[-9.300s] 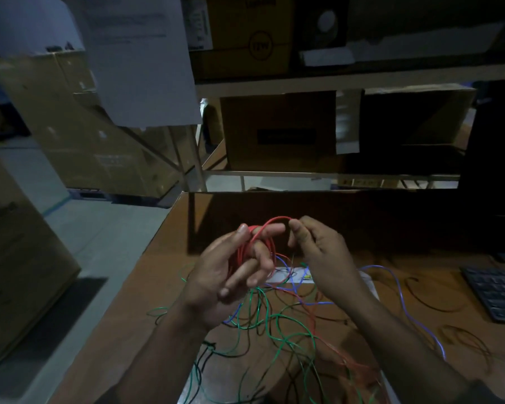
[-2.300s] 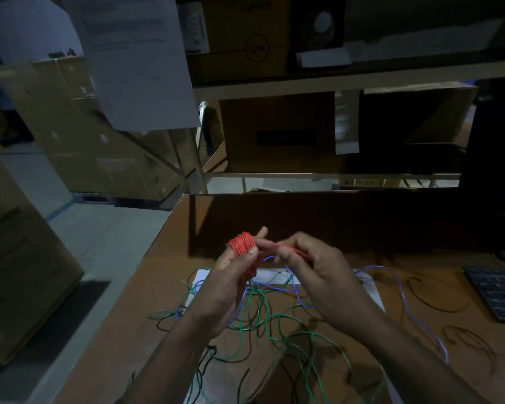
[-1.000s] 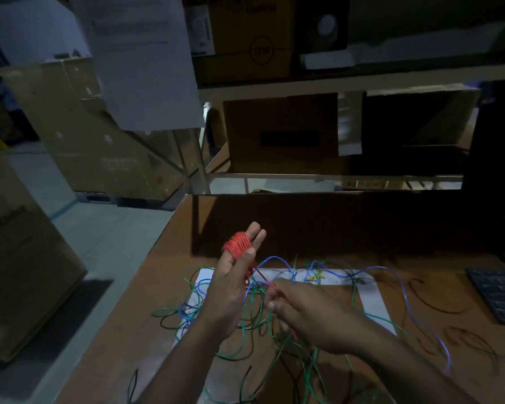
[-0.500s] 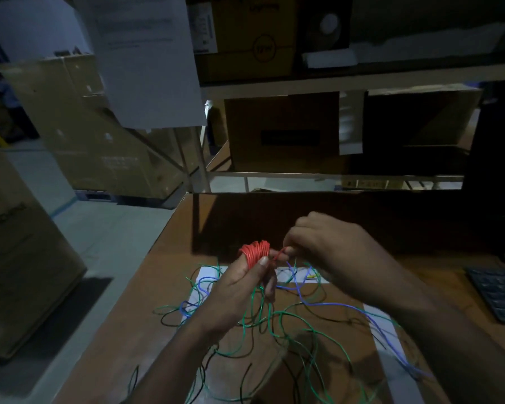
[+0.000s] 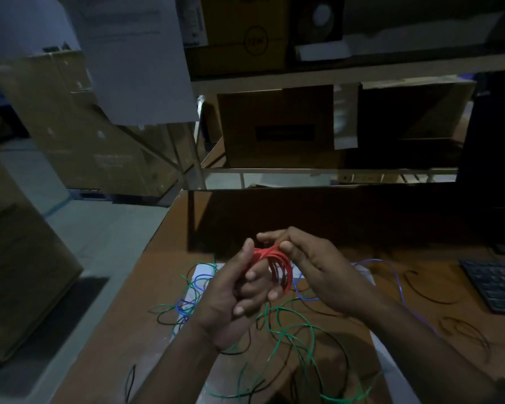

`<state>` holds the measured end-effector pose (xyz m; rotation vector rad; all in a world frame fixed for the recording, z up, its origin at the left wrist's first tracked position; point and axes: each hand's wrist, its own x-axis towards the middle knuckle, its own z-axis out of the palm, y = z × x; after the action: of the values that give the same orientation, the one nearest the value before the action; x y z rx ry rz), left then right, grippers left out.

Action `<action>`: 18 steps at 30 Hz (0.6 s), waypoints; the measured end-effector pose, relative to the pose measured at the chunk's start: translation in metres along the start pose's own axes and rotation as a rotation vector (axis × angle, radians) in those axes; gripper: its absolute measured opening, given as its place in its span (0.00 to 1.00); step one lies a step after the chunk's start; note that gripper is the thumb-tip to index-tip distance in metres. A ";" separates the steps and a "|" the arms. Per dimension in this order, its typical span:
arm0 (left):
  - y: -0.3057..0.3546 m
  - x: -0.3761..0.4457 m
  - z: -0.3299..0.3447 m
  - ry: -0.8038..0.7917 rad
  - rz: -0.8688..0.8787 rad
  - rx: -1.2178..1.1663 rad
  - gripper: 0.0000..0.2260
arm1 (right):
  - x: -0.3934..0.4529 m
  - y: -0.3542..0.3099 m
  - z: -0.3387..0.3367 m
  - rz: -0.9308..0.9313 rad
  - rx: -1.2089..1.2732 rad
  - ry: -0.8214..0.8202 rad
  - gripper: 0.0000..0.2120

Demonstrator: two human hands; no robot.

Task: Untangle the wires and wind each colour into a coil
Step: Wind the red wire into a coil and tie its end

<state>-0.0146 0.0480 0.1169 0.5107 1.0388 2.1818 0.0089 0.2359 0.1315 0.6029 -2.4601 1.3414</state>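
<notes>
A red wire coil is held above the table between both hands. My left hand has its fingers curled through the loops, thumb pressed on top. My right hand pinches the coil's upper right side with thumb and fingers. Below them a loose tangle lies on the table: green wire, blue wire and thin black wire. A long blue strand runs off to the right.
The wires lie on a brown table with a white sheet under them. A dark keyboard sits at the right edge. Cardboard boxes fill shelves behind; the floor drops off left.
The red wire, tight around my left fingers half a second ago, now forms a wider loose coil. My right hand has closed onto its right side. No red wire trails to the table now.
</notes>
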 end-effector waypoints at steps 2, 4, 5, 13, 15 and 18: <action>-0.004 0.001 0.000 -0.001 -0.034 -0.020 0.22 | -0.006 -0.001 0.010 0.058 0.074 0.043 0.12; -0.007 0.001 0.000 -0.009 -0.057 -0.034 0.21 | -0.012 -0.001 0.016 0.095 0.118 0.077 0.13; -0.007 0.001 0.001 -0.013 -0.063 -0.039 0.21 | -0.015 -0.001 0.017 0.110 0.130 0.085 0.15; -0.020 0.004 0.012 0.163 -0.024 0.129 0.21 | -0.025 0.009 0.026 0.242 0.245 0.196 0.14; -0.022 0.007 0.018 0.217 -0.006 0.189 0.21 | -0.024 0.013 0.030 0.288 0.291 0.228 0.13; -0.028 0.011 0.024 0.262 0.037 0.346 0.21 | -0.022 0.018 0.036 0.341 0.384 0.259 0.13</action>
<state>0.0032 0.0815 0.1100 0.4030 1.5754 2.1494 0.0177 0.2192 0.0894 0.0683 -2.1729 1.9120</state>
